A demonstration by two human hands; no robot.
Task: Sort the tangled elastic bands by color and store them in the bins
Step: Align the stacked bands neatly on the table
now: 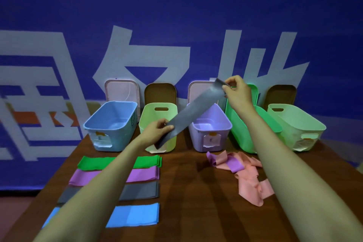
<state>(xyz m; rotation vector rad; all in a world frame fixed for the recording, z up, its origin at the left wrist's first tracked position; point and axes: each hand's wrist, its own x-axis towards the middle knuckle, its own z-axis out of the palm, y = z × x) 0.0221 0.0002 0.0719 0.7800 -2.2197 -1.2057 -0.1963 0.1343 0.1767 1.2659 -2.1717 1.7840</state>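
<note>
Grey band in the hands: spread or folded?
Spread. The grey band runs as one flat strip from the left hand gripping its lower end to the right hand pinching its upper end.

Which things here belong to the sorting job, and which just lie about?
Job: grey elastic band stretched between left hand and right hand; four flat folded stacks; pink-and-purple tangle; five plastic bins.
Lying about: bin lids leaning behind; blue printed banner.
</note>
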